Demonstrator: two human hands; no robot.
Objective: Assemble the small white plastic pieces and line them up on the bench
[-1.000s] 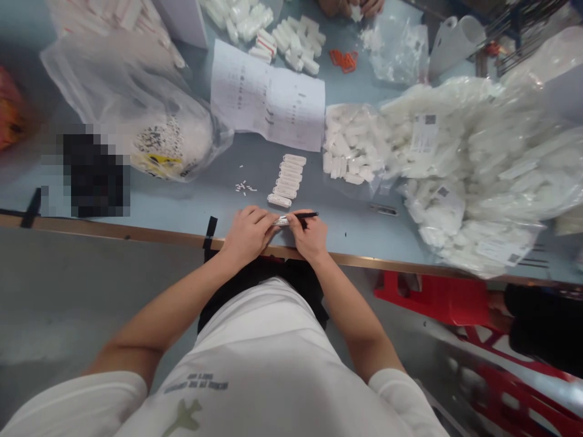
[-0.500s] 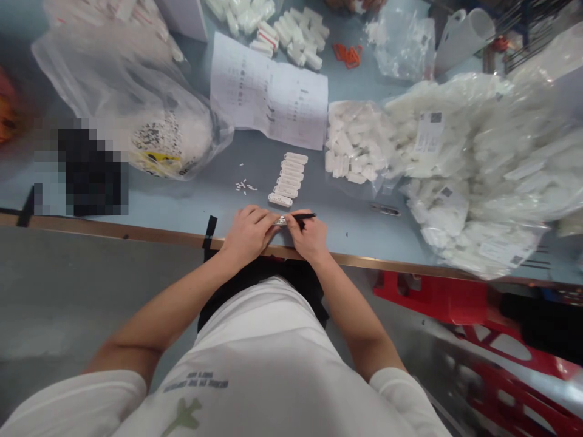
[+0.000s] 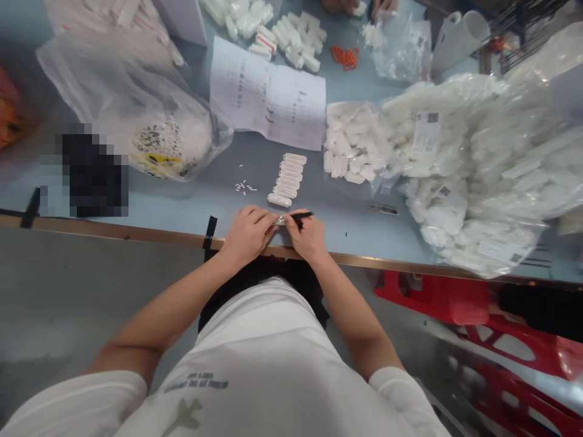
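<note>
Close to the table's front edge, my left hand point(image 3: 248, 233) is closed around one end of a small white plastic piece point(image 3: 279, 221) with dark marks along it. My right hand point(image 3: 310, 238) grips a slim black pen-like tool point(image 3: 301, 215), and its fingertips meet the other end of the piece. Whether the tool is a pen or tweezers I cannot make out. Just beyond my hands lies a column of several similar flat white plastic pieces point(image 3: 288, 176), the nearest one slightly askew. Left of the column, tiny white pegs point(image 3: 246, 187) are scattered on the table.
A creased printed sheet point(image 3: 268, 91) lies farther back. Bags of white parts point(image 3: 355, 142) crowd the right; a large clear bag point(image 3: 168, 139) sits left. A small cutter-like tool point(image 3: 385, 209) lies right. Another person's hands point(image 3: 359, 7) show at the far edge, near orange pieces point(image 3: 345, 57).
My hands keep nearly the same pose on the white piece and the black tool. At the far edge, the other person's hands show more clearly, apart, with a small white thing by one.
</note>
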